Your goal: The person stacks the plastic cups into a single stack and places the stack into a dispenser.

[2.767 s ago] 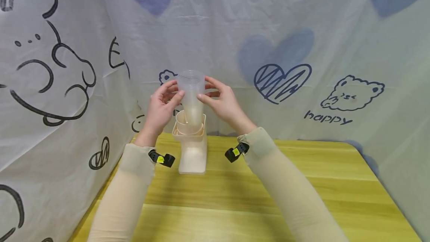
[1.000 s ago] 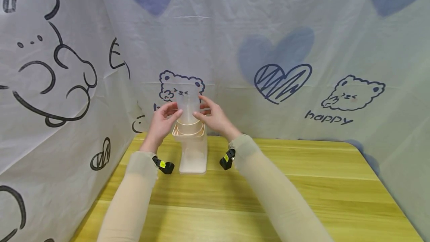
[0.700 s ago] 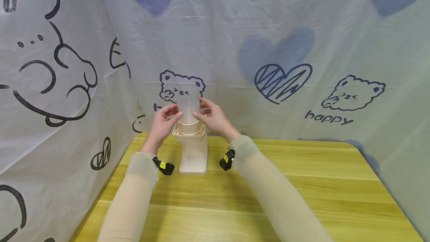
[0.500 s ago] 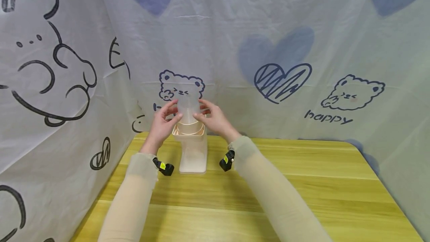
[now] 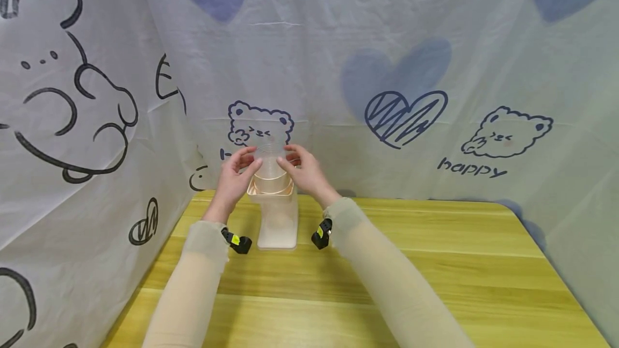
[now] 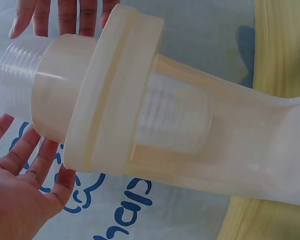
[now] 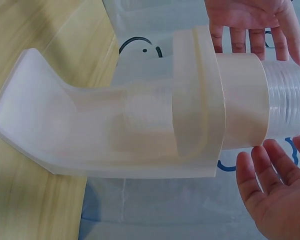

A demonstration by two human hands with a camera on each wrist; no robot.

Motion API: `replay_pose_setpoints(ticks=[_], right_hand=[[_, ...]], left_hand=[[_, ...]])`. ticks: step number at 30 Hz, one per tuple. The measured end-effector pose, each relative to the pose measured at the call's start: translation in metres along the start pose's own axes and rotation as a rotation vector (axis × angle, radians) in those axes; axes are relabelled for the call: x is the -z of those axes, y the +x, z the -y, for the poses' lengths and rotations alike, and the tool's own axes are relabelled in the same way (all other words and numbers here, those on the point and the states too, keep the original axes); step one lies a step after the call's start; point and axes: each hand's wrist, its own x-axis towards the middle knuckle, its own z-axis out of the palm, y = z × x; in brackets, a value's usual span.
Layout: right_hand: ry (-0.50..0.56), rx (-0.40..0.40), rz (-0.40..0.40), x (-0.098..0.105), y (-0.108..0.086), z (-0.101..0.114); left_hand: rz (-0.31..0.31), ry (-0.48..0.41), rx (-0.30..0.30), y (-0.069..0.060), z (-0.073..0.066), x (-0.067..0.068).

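Observation:
A stack of clear plastic cups stands upright in the round beige collar of a cup dispenser. Its ribbed rims rise above the collar, and its lower end shows beneath the dispenser's head. On the stack's left is my left hand, fingers spread and fairly straight, fingertips beside the collar and rims. My right hand mirrors it on the other side, its fingertips close to the collar's edge. Neither hand visibly grips the cups; whether the fingertips touch is hard to tell.
The dispenser's base rests near the back edge of the yellow wooden table. Behind it hangs a pale curtain with bear and heart drawings. Another printed curtain runs along the left side.
The cup stack, earlier held high between both hands, has gone down into the collar, so less of it shows above. Both hands came down with it, and the right has shifted slightly left.

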Motion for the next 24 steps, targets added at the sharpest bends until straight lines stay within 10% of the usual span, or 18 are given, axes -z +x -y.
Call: replay_pose_setpoints(ticks=[24], right_hand=[[-0.083,-0.042,0.011,-0.0010,-0.0044,-0.0015]], left_hand=[[0.023,0.048,0.015,-0.0044,0.0044,-0.0017]])
